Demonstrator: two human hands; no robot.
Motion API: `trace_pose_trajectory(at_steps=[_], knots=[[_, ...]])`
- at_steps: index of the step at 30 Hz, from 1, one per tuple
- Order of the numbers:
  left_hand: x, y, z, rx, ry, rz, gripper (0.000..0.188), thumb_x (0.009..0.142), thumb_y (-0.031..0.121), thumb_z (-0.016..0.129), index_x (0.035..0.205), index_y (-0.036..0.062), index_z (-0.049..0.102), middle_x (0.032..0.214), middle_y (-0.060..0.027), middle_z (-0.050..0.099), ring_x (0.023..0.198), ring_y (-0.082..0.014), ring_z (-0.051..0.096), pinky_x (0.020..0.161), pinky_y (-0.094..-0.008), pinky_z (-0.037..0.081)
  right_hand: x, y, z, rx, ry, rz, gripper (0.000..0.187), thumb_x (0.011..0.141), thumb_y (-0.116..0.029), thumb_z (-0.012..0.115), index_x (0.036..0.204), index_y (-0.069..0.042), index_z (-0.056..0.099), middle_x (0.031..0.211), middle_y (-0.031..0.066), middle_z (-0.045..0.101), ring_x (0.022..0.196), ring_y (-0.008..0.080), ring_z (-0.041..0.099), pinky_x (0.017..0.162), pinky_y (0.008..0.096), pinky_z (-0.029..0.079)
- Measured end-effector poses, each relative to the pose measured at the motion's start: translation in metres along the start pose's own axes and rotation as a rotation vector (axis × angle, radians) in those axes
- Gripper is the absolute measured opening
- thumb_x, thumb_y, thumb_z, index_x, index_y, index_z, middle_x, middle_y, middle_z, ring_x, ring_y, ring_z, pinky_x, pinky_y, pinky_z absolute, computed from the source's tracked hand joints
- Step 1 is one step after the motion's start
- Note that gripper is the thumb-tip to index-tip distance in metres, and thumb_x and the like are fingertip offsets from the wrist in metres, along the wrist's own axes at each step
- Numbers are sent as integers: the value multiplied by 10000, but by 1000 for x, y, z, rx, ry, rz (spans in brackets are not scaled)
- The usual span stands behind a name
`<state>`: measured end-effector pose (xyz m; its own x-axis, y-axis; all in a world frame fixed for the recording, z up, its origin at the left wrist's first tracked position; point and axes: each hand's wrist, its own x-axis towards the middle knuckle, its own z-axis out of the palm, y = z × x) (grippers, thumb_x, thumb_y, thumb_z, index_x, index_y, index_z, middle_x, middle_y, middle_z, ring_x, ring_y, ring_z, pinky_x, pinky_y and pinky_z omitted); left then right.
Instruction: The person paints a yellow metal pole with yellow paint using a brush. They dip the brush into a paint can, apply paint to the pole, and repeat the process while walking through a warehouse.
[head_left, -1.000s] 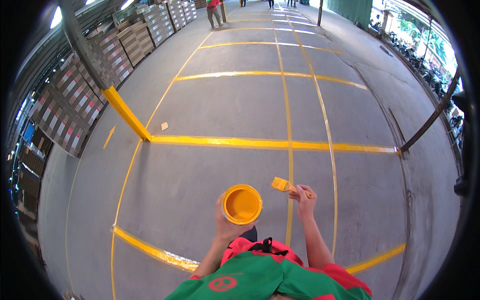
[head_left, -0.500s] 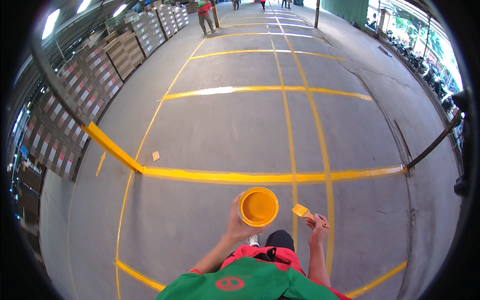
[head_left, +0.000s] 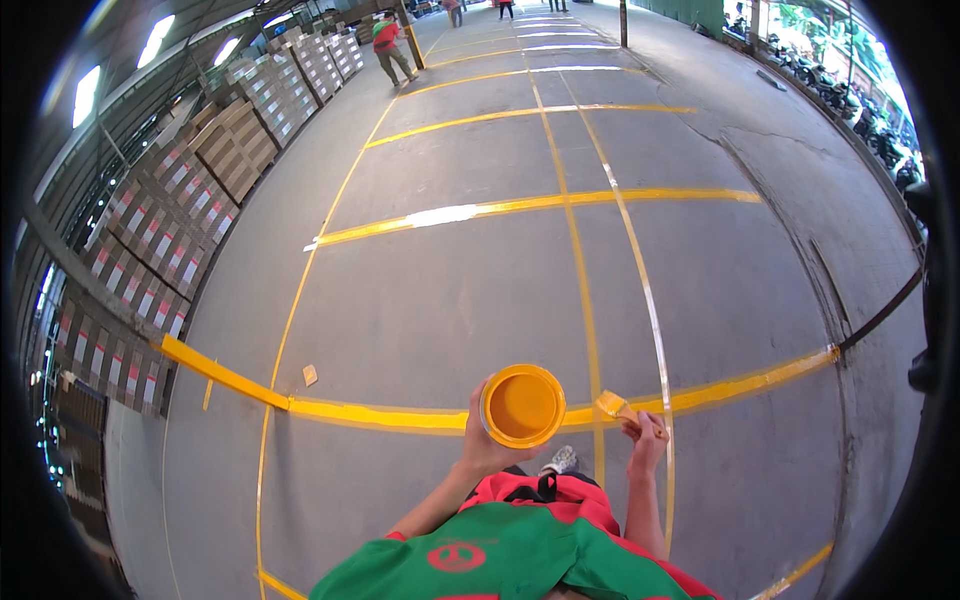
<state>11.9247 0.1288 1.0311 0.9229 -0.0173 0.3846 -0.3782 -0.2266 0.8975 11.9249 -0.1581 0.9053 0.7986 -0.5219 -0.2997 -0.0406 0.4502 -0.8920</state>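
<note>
My left hand (head_left: 482, 440) is wrapped round the side of an open paint can (head_left: 522, 405) filled with yellow-orange paint, held in front of my body. My right hand (head_left: 645, 443) grips the wooden handle of a paintbrush (head_left: 617, 407). Yellow paint coats the bristles, which point up and to the left toward the can without touching it. Below both hands, a broad yellow line (head_left: 380, 414) crosses the grey floor. One of my shoes (head_left: 562, 460) shows just below the can.
Yellow lines run lengthwise and crosswise over the concrete floor (head_left: 440, 320). A yellow-based post (head_left: 225, 373) rises at the left, a dark post (head_left: 880, 312) at the right. Stacked cartons (head_left: 150, 250) line the left side. A small tan block (head_left: 310, 375) lies near the line. A person (head_left: 388, 50) stands far ahead.
I have moved forward; the broad yellow line now lies nearer, beside the can and brush. One shoe has come forward below the can. Both hands keep their hold.
</note>
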Motion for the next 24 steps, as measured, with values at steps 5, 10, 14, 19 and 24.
trace_pose_trajectory(at_steps=[5,10,14,19,24], knots=[[85,-16,29,-89,17,-37,1150,618,162,977,1496,7,249,1419,-155,489,1340,-271,511,1125,-421,421,88,-54,54,6,-36,-67,187,980,-110,640,1053,61,652,894,131,701,711,200,723,645,291,606],[185,-51,57,-146,-31,-62,1138,624,156,974,1496,10,257,1423,-145,483,1347,-270,503,1136,-427,410,157,-56,73,85,83,-82,177,973,-106,651,1049,54,654,911,134,707,722,209,727,647,287,607],[278,-99,77,-209,-92,-61,1129,623,179,977,1487,13,269,1408,-136,490,1344,-267,502,1134,-425,409,207,-33,97,67,164,-49,178,968,-114,662,1041,48,659,897,134,712,722,215,726,652,292,608],[411,-183,93,-161,-202,-141,1142,590,224,991,1466,14,290,1393,-139,484,1309,-256,509,1102,-424,431,283,-14,173,-35,254,-6,196,964,-141,671,1031,43,668,903,134,719,737,213,731,684,307,615],[574,-251,102,-124,-295,-67,1160,557,238,999,1452,17,294,1376,-131,466,1273,-255,519,1075,-426,453,382,-30,273,-35,322,48,188,965,-135,673,1020,44,693,879,128,727,736,200,738,675,300,616]])
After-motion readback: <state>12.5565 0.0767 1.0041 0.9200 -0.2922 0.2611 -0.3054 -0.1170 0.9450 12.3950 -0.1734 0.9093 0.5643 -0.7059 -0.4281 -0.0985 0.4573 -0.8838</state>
